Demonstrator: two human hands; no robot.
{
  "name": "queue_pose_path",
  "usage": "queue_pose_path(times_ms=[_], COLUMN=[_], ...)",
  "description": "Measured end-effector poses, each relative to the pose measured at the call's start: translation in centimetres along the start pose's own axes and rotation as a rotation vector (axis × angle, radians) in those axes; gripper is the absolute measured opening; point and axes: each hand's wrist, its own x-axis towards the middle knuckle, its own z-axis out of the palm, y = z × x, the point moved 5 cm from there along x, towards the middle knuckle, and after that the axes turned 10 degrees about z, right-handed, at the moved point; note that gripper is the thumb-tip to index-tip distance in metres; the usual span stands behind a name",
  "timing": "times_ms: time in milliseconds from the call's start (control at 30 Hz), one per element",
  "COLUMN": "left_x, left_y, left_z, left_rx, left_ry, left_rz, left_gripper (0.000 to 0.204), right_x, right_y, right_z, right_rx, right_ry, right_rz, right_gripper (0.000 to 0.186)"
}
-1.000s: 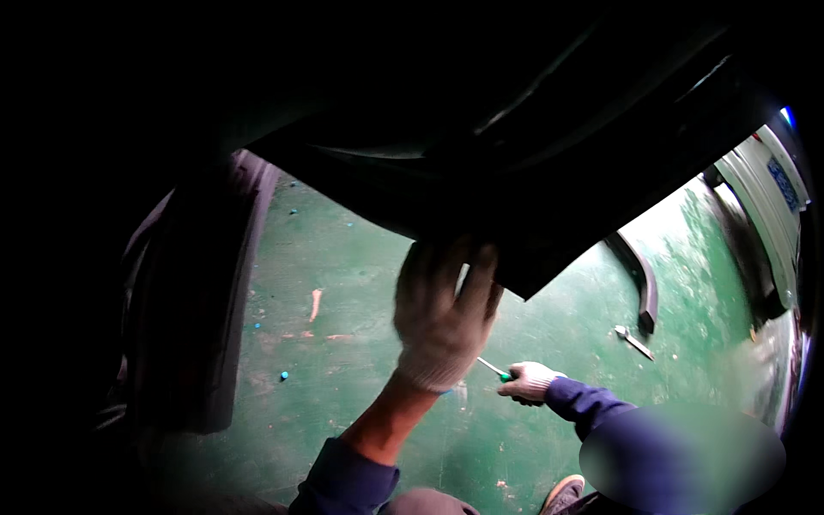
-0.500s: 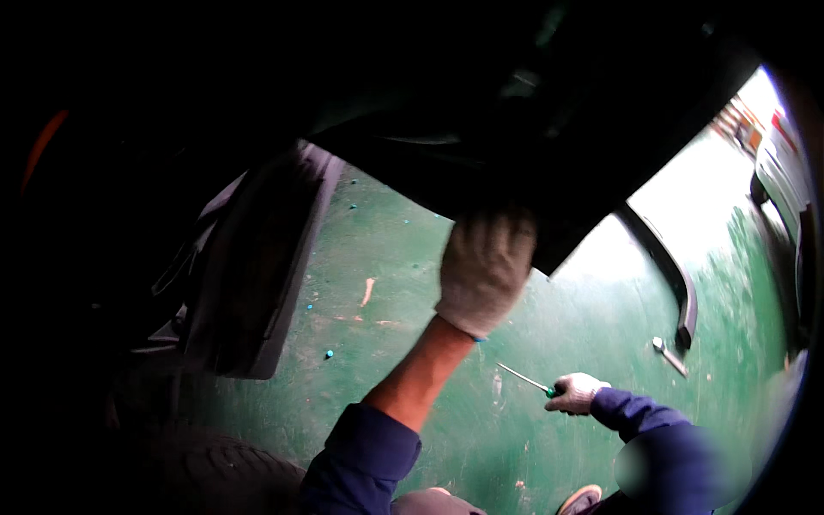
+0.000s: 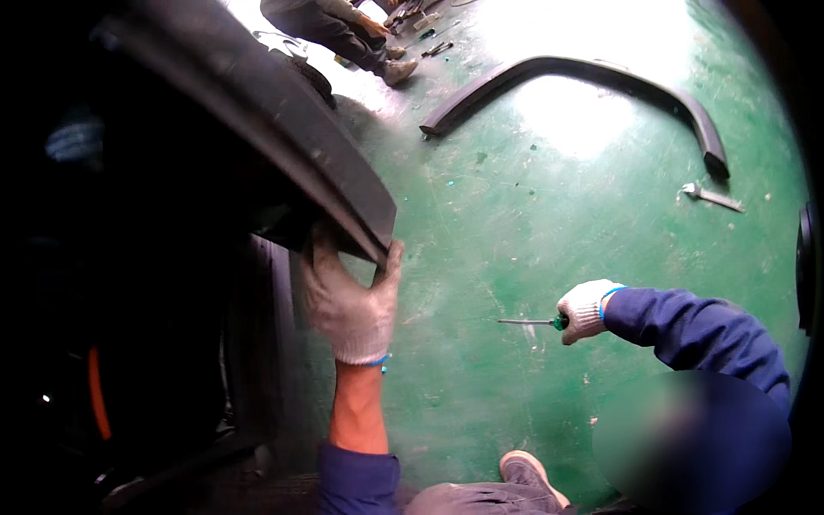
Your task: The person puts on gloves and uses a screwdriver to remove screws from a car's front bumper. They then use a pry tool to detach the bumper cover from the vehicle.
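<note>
My left hand point(image 3: 354, 300), in a pale knit glove, grips the lower corner of a dark grey vehicle panel point(image 3: 339, 163). The thumb lies at the outer edge, while the fingers reach behind into shadow, so their tips are hidden. Out to the right, my right hand point(image 3: 585, 311), also gloved, is closed round the green handle of a screwdriver point(image 3: 530, 322). Its metal shaft points left toward the panel side, apart from anything else and above the green floor.
A curved black trim strip point(image 3: 549, 64) lies on the green floor point(image 3: 481, 257) at the far side. Near its right end is a wrench point(image 3: 717, 198). Another person point(image 3: 343, 30) is at the top left, near scattered tools point(image 3: 438, 49). My shoe point(image 3: 528, 476) is at the bottom.
My view has swung, bringing the panel's outer face, the whole trim strip and the other person into sight. The left hand now shows its thumb at the panel's edge; the right still holds the screwdriver.
</note>
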Motion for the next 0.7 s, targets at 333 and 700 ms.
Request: queue_pose_path(times_ms=[333, 700], left_x=[-1.5, -0.2], left_y=[-0.8, 0.4], left_z=[-0.7, -0.8], left_rx=[-0.03, -0.011], left_ry=[-0.027, -0.028], left_rz=[0.041, -0.077], left_gripper=[0.061, 0.026], right_x=[2.7, 4.4], right_y=[3.9, 2.3], right_z=[0.3, 3.4], right_rx=[0.069, 0.123], right_ry=[0.037, -0.112], right_rz=[-0.053, -0.066], right_gripper=[0.041, 0.047])
